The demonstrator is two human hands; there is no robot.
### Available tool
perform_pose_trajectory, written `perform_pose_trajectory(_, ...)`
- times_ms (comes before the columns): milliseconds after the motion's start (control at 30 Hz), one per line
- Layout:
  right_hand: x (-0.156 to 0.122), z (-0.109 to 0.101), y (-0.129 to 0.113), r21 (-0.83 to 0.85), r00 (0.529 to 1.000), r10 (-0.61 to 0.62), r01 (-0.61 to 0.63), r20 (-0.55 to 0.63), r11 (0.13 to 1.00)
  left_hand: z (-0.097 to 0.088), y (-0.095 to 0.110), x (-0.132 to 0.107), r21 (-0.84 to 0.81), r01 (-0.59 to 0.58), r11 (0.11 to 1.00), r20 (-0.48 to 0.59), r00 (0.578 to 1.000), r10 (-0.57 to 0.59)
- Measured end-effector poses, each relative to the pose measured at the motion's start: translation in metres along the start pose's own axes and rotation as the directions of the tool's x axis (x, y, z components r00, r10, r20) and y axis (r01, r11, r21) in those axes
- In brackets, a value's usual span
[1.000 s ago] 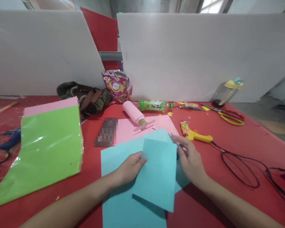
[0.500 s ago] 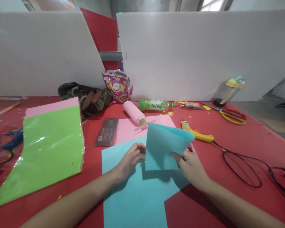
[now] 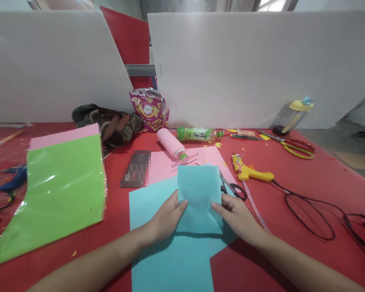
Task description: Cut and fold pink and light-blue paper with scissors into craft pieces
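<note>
A small light-blue paper piece [image 3: 200, 198] is held up between my two hands, its face toward me. My left hand [image 3: 167, 215] pinches its left edge, thumb in front and fingers behind. On the right edge, my right hand [image 3: 239, 213] grips it the same way, with the fingertips partly hidden. Below lies a larger light-blue paper sheet [image 3: 170, 259] with a corner cut out, overlapping a pink sheet [image 3: 161, 166]. Black-handled scissors [image 3: 237, 191] rest just behind my right hand, partly covered by the paper piece.
A yellow glue gun [image 3: 255, 174] with a black cable and a clear glue stick [image 3: 255, 209] lie to the right. Behind are a pink-wrapped bottle [image 3: 171, 143], a green-labelled bottle [image 3: 197, 134] and red-yellow scissors [image 3: 298, 148]. Packaged green paper [image 3: 67, 182] lies left, beside a pixelated dark object [image 3: 136, 168].
The paper piece has gone from curled over in my right hand to spread flat and upright. My left hand has taken hold of its left edge. The black-handled scissors now show.
</note>
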State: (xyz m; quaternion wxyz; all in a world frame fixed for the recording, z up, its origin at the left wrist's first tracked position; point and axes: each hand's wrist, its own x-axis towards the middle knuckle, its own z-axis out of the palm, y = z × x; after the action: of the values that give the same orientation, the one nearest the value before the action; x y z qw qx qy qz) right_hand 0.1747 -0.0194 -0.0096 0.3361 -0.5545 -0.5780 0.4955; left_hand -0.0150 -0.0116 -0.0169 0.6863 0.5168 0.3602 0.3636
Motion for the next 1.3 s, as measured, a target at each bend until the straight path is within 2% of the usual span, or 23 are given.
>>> perform_pose_trajectory(67,0.002,-0.001,0.0,-0.025,0.998,-0.004,0.002,-0.061,1.0,-0.002,-0.002,0.0,0.049,-0.009,0.999,0.007,1.0,0.009)
perform_pose_trajectory(200,0.003,-0.002,-0.001,-0.088,0.994,0.038,-0.047,-0.107,0.995,-0.004,-0.003,0.0,0.147,-0.022,0.989,0.02,1.0,0.019)
perform_pose_trajectory(300,0.001,-0.003,-0.005,-0.127,0.988,0.021,-0.04,-0.15,0.991,-0.004,-0.001,-0.001,0.196,-0.013,0.981,0.02,1.0,0.009)
perform_pose_trajectory(467,0.001,-0.003,-0.009,0.018,0.998,0.004,-0.003,-0.057,1.0,-0.003,0.002,-0.003,0.28,-0.038,0.959,0.058,0.998,0.023)
perform_pose_trajectory(633,0.004,-0.004,-0.009,-0.115,0.978,0.017,-0.042,-0.208,0.993,-0.002,0.0,-0.004,0.306,-0.057,0.95,0.096,0.995,0.028)
perform_pose_trajectory(767,0.004,-0.006,-0.011,-0.099,0.978,0.008,-0.029,-0.206,0.995,-0.002,-0.001,-0.003,0.341,-0.07,0.937,0.103,0.994,0.037)
perform_pose_trajectory(867,0.004,-0.006,-0.012,-0.098,0.964,0.014,-0.041,-0.267,0.994,-0.004,0.0,-0.003,0.348,-0.067,0.935,0.124,0.992,0.025)
perform_pose_trajectory(1100,0.002,-0.008,-0.009,-0.036,0.947,-0.013,0.002,-0.322,0.999,-0.003,0.0,-0.004,0.344,-0.012,0.939,0.13,0.991,-0.035)
perform_pose_trajectory(1300,0.007,-0.009,-0.002,-0.087,0.922,-0.042,0.009,-0.384,0.996,0.001,0.002,-0.007,0.202,0.05,0.978,0.162,0.983,-0.084)
